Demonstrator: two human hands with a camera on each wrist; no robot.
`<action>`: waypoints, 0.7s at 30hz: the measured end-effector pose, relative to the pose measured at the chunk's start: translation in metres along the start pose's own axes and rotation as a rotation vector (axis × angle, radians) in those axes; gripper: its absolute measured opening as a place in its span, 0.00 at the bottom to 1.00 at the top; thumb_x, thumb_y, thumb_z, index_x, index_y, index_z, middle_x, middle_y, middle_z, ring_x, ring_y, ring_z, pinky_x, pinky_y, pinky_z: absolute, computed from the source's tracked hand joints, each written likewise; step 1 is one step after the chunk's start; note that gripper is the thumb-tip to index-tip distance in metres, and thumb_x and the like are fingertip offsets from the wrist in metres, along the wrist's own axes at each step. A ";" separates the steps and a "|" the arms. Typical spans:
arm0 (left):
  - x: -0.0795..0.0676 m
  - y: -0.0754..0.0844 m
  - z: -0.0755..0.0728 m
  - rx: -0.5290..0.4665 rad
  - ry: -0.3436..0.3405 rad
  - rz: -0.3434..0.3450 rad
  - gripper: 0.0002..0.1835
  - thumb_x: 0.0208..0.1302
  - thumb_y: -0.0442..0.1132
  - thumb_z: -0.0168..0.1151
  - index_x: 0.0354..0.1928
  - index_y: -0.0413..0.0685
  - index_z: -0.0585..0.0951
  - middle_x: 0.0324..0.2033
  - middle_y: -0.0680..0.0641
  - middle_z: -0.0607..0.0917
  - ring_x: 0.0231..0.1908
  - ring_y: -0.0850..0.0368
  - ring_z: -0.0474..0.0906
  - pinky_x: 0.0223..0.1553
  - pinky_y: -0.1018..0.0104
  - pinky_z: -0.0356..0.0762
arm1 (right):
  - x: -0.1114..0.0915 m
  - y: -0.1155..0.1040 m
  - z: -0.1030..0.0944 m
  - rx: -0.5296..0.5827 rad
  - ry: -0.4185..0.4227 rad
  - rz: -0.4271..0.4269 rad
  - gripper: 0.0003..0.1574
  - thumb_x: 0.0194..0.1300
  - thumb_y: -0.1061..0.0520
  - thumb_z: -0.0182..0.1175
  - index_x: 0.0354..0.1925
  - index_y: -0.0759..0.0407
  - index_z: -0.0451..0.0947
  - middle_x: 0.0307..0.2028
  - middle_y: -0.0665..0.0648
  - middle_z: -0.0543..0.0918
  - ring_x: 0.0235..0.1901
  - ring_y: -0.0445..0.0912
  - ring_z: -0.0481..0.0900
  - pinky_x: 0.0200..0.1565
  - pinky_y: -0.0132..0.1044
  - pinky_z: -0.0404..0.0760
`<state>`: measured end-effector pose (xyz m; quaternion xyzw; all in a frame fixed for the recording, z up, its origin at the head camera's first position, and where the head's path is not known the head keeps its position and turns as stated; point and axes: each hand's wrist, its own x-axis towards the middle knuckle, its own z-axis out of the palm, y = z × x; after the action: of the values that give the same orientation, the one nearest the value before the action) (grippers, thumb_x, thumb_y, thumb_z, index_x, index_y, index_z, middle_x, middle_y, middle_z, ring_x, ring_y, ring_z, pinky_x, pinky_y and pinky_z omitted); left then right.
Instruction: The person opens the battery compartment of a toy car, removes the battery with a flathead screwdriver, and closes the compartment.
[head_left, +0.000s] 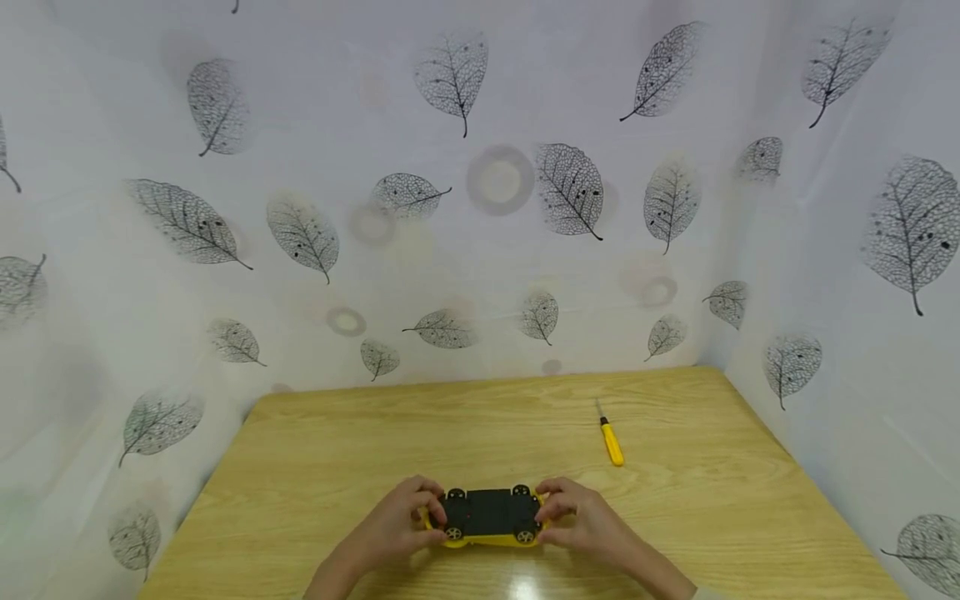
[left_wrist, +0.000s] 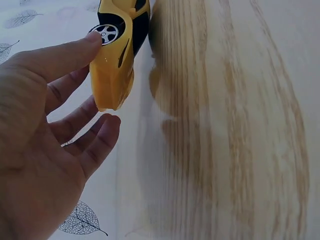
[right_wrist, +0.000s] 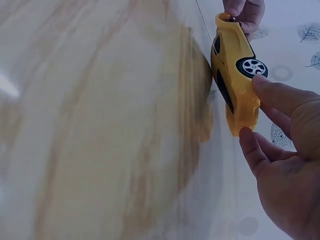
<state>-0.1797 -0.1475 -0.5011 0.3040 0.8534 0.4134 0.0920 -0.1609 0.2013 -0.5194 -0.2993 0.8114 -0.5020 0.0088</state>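
Note:
A yellow toy car [head_left: 491,512] is upside down near the front of the table, its black underside and wheels facing up. My left hand [head_left: 397,521] grips its left end between thumb and fingers. At the opposite end, my right hand [head_left: 581,521] pinches the car. In the left wrist view the left thumb presses beside a silver-spoked wheel [left_wrist: 107,34], with the other fingers curved around the end of the car. The right wrist view has the right thumb at another wheel [right_wrist: 252,67] and a fingertip at the end of the yellow body [right_wrist: 235,55].
A screwdriver [head_left: 612,442] with a yellow handle lies behind and to the right of the car, its tip pointing away. The wood-grain table [head_left: 337,450] is bordered at the back and sides by white cloth [head_left: 480,275] printed with dark leaves.

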 end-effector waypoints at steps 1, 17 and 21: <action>0.000 -0.001 0.000 -0.013 -0.004 -0.005 0.07 0.64 0.43 0.75 0.36 0.55 0.83 0.57 0.43 0.77 0.48 0.57 0.76 0.41 0.67 0.80 | 0.000 0.000 0.000 0.007 -0.007 0.011 0.09 0.61 0.55 0.76 0.39 0.55 0.87 0.57 0.68 0.79 0.45 0.44 0.83 0.43 0.38 0.84; 0.004 -0.004 0.003 -0.012 -0.026 -0.045 0.40 0.61 0.47 0.77 0.69 0.35 0.72 0.60 0.43 0.75 0.52 0.53 0.77 0.49 0.64 0.80 | -0.001 0.006 0.000 0.042 -0.055 0.087 0.14 0.58 0.61 0.77 0.42 0.58 0.84 0.62 0.70 0.76 0.44 0.45 0.85 0.43 0.35 0.83; 0.003 -0.005 0.003 0.019 -0.031 -0.023 0.39 0.62 0.48 0.76 0.70 0.36 0.73 0.59 0.44 0.76 0.51 0.55 0.77 0.49 0.62 0.80 | -0.001 0.008 0.000 0.062 -0.061 0.096 0.15 0.59 0.60 0.77 0.43 0.59 0.83 0.63 0.71 0.75 0.42 0.42 0.84 0.42 0.35 0.83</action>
<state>-0.1830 -0.1457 -0.5062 0.3014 0.8591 0.3995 0.1070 -0.1641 0.2043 -0.5259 -0.2749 0.8081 -0.5166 0.0669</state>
